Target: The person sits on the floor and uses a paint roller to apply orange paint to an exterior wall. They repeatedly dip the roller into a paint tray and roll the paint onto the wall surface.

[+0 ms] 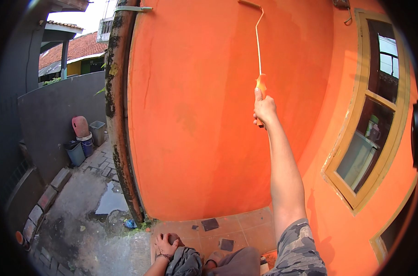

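Note:
My right hand (265, 108) grips the orange handle of a paint roller (259, 45), arm stretched up in front of the orange wall (185, 103). The roller's bent wire frame rises from the handle, and its head lies at the top edge of the picture, partly cut off. A darker orange area (243, 165) covers the wall's right part, beside a paler area on the left. Low down, my left hand (166, 245) rests on my bent knee and holds nothing.
A stained pipe (117, 103) runs down the wall's left edge. Dark square pieces (210, 224) lie on the tiled floor (238, 220). A wood-framed window (364, 138) is at right. Bins (75, 153), a puddle (112, 200) and a grey boundary wall (64, 103) stand left.

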A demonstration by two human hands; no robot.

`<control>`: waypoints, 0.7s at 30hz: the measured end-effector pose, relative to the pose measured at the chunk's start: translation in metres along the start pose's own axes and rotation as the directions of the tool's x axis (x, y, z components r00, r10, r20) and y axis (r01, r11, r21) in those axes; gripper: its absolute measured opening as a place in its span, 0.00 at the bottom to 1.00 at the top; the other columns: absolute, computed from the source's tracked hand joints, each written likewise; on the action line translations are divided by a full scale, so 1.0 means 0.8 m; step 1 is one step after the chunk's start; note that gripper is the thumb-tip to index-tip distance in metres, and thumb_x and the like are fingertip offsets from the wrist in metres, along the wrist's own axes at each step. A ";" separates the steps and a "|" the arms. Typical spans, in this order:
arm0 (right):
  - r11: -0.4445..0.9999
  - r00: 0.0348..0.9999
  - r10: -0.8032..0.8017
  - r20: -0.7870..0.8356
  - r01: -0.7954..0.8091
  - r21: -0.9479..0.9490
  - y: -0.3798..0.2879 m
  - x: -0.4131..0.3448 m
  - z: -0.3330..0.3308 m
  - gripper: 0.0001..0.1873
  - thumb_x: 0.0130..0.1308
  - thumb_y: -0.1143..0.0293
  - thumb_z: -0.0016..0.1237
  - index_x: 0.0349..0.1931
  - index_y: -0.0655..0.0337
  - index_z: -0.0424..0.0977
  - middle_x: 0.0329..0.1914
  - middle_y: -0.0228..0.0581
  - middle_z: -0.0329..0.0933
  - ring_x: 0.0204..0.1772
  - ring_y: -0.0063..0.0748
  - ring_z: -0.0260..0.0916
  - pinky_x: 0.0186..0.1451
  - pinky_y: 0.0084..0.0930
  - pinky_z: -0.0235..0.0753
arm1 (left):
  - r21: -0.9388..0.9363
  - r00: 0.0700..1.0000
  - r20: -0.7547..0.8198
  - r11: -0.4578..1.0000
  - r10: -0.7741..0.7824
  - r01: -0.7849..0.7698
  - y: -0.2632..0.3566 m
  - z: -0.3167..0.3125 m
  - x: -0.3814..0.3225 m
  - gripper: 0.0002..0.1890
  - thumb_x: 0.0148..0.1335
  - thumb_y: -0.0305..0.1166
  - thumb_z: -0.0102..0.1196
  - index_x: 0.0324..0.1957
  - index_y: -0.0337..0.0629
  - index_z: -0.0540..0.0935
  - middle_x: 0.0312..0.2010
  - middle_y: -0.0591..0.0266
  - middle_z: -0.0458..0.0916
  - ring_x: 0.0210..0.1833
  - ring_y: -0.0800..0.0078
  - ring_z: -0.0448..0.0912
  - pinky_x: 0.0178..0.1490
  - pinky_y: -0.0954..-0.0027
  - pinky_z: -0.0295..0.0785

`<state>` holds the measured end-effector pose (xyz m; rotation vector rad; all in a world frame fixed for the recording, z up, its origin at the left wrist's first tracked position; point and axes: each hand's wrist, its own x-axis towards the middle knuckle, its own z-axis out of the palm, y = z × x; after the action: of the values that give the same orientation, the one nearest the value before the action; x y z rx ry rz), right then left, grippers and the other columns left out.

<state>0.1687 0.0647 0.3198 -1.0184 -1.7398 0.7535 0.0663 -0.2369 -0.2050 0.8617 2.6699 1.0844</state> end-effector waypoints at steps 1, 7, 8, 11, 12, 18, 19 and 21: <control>1.000 1.000 -0.025 0.009 0.025 0.006 -0.032 0.013 -0.009 0.30 0.71 0.41 0.29 0.36 0.64 0.63 0.23 0.36 0.68 0.17 0.24 0.67 0.13 0.24 0.69 | -0.007 1.000 -0.009 1.000 0.002 -0.002 -0.006 0.002 -0.001 0.27 0.47 0.50 0.63 0.50 0.53 0.78 0.57 0.50 0.67 0.63 0.51 0.63 0.61 0.46 0.61; 1.000 0.999 -0.021 -0.026 0.021 0.002 -0.064 0.057 -0.034 0.30 0.70 0.40 0.30 0.36 0.63 0.63 0.23 0.34 0.67 0.19 0.22 0.68 0.15 0.22 0.72 | 0.044 0.997 -0.082 0.999 -0.011 0.014 -0.001 -0.005 0.002 0.27 0.46 0.48 0.63 0.48 0.51 0.78 0.56 0.51 0.67 0.62 0.52 0.63 0.61 0.44 0.58; 1.000 1.000 -0.021 -0.013 0.021 0.004 -0.032 0.046 -0.018 0.30 0.70 0.40 0.30 0.36 0.64 0.63 0.22 0.35 0.68 0.19 0.23 0.68 0.15 0.23 0.72 | 0.034 0.996 -0.085 0.999 -0.025 0.028 -0.009 -0.004 0.001 0.26 0.45 0.48 0.62 0.48 0.51 0.78 0.56 0.51 0.67 0.62 0.52 0.64 0.62 0.43 0.57; 0.999 0.999 0.036 0.016 -0.036 -0.015 0.088 -0.022 0.019 0.30 0.70 0.42 0.34 0.38 0.68 0.63 0.23 0.43 0.70 0.11 0.32 0.66 0.12 0.28 0.68 | 0.034 0.999 -0.034 0.999 -0.033 0.034 -0.021 0.010 0.008 0.26 0.45 0.47 0.62 0.48 0.50 0.78 0.56 0.51 0.67 0.62 0.53 0.64 0.61 0.43 0.58; 0.998 0.998 0.055 0.042 -0.055 0.009 0.132 -0.055 0.036 0.29 0.71 0.43 0.33 0.39 0.68 0.63 0.22 0.44 0.70 0.11 0.33 0.67 0.10 0.28 0.67 | 0.042 0.999 -0.039 0.998 -0.034 0.036 -0.028 0.011 0.008 0.26 0.45 0.47 0.62 0.48 0.50 0.78 0.55 0.52 0.67 0.62 0.53 0.64 0.60 0.43 0.58; 0.980 0.994 -0.091 -0.065 0.078 -0.181 0.400 -0.214 0.107 0.23 0.71 0.52 0.40 0.39 0.70 0.69 0.23 0.56 0.73 0.26 0.51 0.75 0.30 0.45 0.73 | 0.080 0.999 -0.024 0.996 -0.040 0.042 -0.032 0.024 0.019 0.25 0.45 0.47 0.60 0.47 0.50 0.78 0.55 0.53 0.68 0.62 0.53 0.64 0.60 0.42 0.60; 0.985 0.994 -0.094 -0.063 0.084 -0.151 0.405 -0.230 0.108 0.22 0.71 0.53 0.41 0.40 0.70 0.69 0.24 0.58 0.74 0.29 0.53 0.76 0.33 0.46 0.72 | 0.102 0.998 -0.012 0.993 -0.063 0.064 -0.030 0.023 0.020 0.26 0.45 0.47 0.60 0.47 0.50 0.78 0.55 0.53 0.68 0.62 0.53 0.64 0.59 0.42 0.60; 0.989 0.990 -0.123 -0.069 0.116 -0.094 0.409 -0.225 0.104 0.22 0.71 0.54 0.41 0.41 0.69 0.70 0.24 0.57 0.74 0.30 0.53 0.76 0.35 0.46 0.72 | 0.147 0.994 0.012 0.984 -0.106 0.103 -0.022 0.023 0.025 0.26 0.45 0.47 0.60 0.47 0.50 0.78 0.55 0.53 0.68 0.61 0.53 0.65 0.59 0.43 0.61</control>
<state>0.2255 0.0535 -0.0585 -0.9801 -1.7658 0.5590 0.0471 -0.2252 -0.2285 0.7411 2.7708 0.8626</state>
